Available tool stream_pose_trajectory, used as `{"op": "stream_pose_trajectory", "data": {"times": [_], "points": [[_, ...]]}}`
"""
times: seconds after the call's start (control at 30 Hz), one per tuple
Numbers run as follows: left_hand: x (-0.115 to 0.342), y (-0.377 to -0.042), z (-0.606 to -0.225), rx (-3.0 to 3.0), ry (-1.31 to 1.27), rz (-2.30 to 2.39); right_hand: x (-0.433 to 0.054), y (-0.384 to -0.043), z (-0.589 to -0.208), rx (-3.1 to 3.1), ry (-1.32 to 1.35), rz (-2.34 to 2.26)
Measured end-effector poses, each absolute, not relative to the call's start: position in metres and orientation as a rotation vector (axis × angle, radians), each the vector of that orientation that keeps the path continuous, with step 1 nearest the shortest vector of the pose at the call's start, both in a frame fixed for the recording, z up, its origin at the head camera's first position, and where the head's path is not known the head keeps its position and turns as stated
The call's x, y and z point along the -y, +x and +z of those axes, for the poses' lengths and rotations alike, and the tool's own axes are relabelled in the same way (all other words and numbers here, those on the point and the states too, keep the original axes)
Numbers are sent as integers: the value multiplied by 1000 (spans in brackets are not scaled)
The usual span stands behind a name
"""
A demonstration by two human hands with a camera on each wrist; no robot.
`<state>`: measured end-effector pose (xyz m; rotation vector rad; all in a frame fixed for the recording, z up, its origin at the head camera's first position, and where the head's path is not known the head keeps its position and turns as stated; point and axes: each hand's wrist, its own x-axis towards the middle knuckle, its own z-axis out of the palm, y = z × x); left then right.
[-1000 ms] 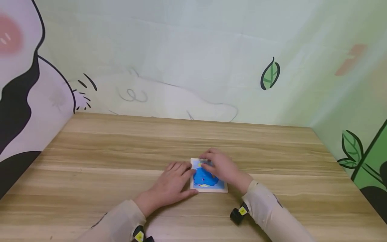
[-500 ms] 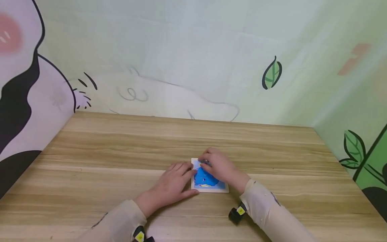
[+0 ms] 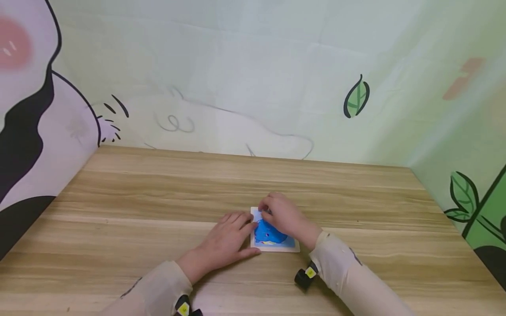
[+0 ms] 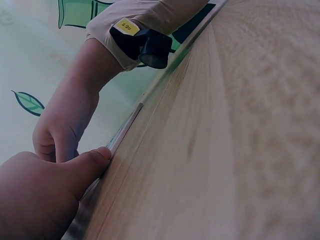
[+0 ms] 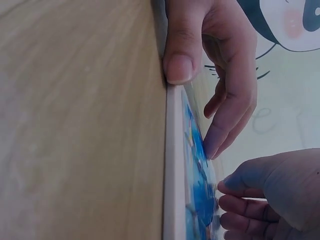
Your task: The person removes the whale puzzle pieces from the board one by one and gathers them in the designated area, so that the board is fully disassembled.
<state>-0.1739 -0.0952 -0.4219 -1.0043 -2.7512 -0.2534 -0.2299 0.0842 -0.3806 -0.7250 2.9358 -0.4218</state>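
A small square picture puzzle point(image 3: 270, 243) lies on the wooden table point(image 3: 138, 184). It has a pale frame and a blue cartoon animal, and seams show across its face in the right wrist view. My left hand point(image 3: 217, 241) rests along its left side with extended fingers; the thumb touches the near left corner and the index fingertip reaches the picture. My right hand point(image 3: 286, 219) bends its fingers and thumb down onto the puzzle's upper part. In the right wrist view the right hand point(image 5: 275, 195) has its fingertips against the picture. Whether it pinches a piece is hidden.
A printed cloth backdrop point(image 3: 253, 79) with leaves and a large cartoon animal rises behind the table and along both sides. Black wrist cameras point(image 3: 304, 278) are strapped below both hands.
My right hand's fingers have drawn in more tightly over the puzzle's upper part, and its wrist has shifted slightly left. The left hand has stayed about where it was.
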Motion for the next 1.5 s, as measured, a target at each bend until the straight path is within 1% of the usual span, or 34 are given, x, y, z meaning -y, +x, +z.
{"op": "stream_pose_trajectory", "data": {"times": [0.37, 0.87, 1.5], "points": [[95, -174, -421, 2741, -1010, -233, -80, -233, -382, -2931, -670, -437], [95, -174, -420, 2701, -1018, -137, -81, -235, -380, -2873, -732, -439], [96, -171, -421, 2659, -1013, -123, -80, -238, -382, -2828, -812, -490]]}}
